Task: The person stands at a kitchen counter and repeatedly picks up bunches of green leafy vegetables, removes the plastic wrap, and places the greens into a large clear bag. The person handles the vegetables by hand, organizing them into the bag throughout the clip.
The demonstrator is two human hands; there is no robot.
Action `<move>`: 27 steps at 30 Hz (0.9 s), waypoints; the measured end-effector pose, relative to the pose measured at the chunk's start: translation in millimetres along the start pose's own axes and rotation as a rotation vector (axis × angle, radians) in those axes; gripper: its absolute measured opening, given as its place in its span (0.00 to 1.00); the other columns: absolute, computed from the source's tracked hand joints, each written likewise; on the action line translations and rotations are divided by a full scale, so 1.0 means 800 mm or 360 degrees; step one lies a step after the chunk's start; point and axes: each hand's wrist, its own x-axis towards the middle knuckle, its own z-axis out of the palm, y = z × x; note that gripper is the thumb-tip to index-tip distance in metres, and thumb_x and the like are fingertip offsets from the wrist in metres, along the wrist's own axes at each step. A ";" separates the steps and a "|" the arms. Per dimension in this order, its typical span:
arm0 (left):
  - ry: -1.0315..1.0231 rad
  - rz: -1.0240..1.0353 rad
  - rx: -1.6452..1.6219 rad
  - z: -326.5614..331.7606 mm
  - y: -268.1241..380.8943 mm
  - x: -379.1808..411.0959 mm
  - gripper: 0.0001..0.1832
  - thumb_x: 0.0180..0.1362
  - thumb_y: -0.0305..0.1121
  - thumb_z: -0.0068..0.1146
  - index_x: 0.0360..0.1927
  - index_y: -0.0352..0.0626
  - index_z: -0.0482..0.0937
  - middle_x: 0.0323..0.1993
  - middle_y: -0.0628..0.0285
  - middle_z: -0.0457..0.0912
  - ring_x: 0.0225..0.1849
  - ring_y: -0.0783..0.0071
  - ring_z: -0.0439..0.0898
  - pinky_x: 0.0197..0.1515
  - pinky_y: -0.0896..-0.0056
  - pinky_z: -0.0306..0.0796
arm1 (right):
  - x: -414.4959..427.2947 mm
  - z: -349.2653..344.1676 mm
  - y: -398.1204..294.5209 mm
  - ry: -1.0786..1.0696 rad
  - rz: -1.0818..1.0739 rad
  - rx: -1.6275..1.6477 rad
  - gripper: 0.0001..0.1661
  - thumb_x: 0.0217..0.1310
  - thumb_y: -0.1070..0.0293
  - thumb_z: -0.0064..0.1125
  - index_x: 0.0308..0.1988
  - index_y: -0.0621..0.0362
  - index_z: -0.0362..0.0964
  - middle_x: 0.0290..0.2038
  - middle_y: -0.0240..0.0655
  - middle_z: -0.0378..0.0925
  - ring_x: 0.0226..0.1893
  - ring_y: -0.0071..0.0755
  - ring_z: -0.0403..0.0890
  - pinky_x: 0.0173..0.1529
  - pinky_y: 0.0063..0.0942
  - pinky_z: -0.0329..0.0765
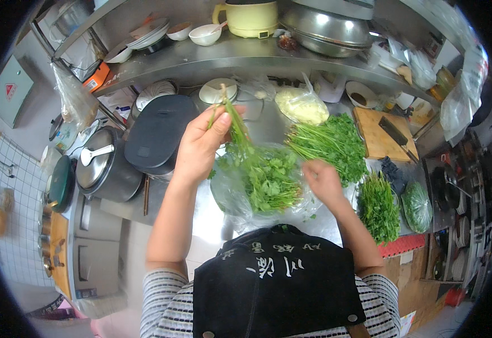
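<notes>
Raised over the counter, my left hand (pixel 208 135) grips several cilantro stems (pixel 238 126) near their root end, leaves hanging down. Below lies a clear plastic bag (pixel 233 198) with leafy cilantro (pixel 271 181) on it. My right hand (pixel 324 181), slightly blurred, is beside the bag's right side; its fingers are curled, and whether they hold anything is unclear. Behind it a large cilantro bunch (pixel 334 143) rests with stems pointing left. Farther right stands another bundle of greens (pixel 379 207).
A cleaver (pixel 393 131) lies on a wooden cutting board (pixel 368 114) at the right. Bagged greens (pixel 417 207) sit near the right edge. A tied bag of pale food (pixel 301 105) is at the back, under a steel shelf (pixel 246 63). Left are a dark-lidded appliance (pixel 161 131) and a pot (pixel 115 169).
</notes>
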 end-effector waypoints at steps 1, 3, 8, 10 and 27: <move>-0.0024 0.0050 0.0228 0.006 0.004 -0.002 0.18 0.66 0.37 0.43 0.49 0.33 0.74 0.40 0.61 0.76 0.39 0.74 0.75 0.43 0.74 0.69 | 0.011 -0.029 -0.045 0.0162 -0.0014 0.0166 0.11 0.52 0.67 0.59 0.36 0.60 0.76 0.32 0.44 0.77 0.33 0.43 0.79 0.38 0.32 0.76; -0.0099 0.0162 0.0672 0.020 0.011 0.002 0.17 0.66 0.36 0.45 0.48 0.34 0.76 0.36 0.66 0.74 0.36 0.78 0.73 0.40 0.77 0.68 | 0.019 -0.064 -0.113 0.0331 -0.0136 0.0413 0.11 0.52 0.67 0.61 0.35 0.62 0.75 0.29 0.41 0.76 0.30 0.40 0.78 0.36 0.29 0.75; -0.0289 0.0253 0.0801 0.054 -0.004 0.010 0.14 0.65 0.34 0.46 0.45 0.35 0.78 0.32 0.67 0.75 0.36 0.80 0.71 0.41 0.78 0.65 | 0.029 -0.057 -0.167 0.0350 -0.0476 0.0278 0.09 0.55 0.68 0.60 0.35 0.62 0.74 0.27 0.39 0.75 0.26 0.35 0.77 0.31 0.27 0.72; -0.0281 0.0237 0.0801 0.056 -0.010 0.011 0.13 0.65 0.34 0.46 0.42 0.35 0.78 0.31 0.66 0.75 0.36 0.81 0.72 0.41 0.78 0.65 | 0.029 -0.056 -0.161 0.0297 -0.0316 0.0404 0.08 0.55 0.68 0.60 0.34 0.62 0.74 0.26 0.39 0.75 0.25 0.34 0.77 0.30 0.27 0.72; 0.0015 0.0067 0.0690 0.003 -0.039 0.026 0.13 0.65 0.35 0.46 0.40 0.36 0.78 0.31 0.66 0.77 0.34 0.79 0.74 0.41 0.77 0.68 | 0.013 -0.060 -0.076 0.0105 0.0390 0.1337 0.07 0.59 0.70 0.56 0.34 0.63 0.76 0.20 0.26 0.73 0.22 0.14 0.70 0.28 0.14 0.66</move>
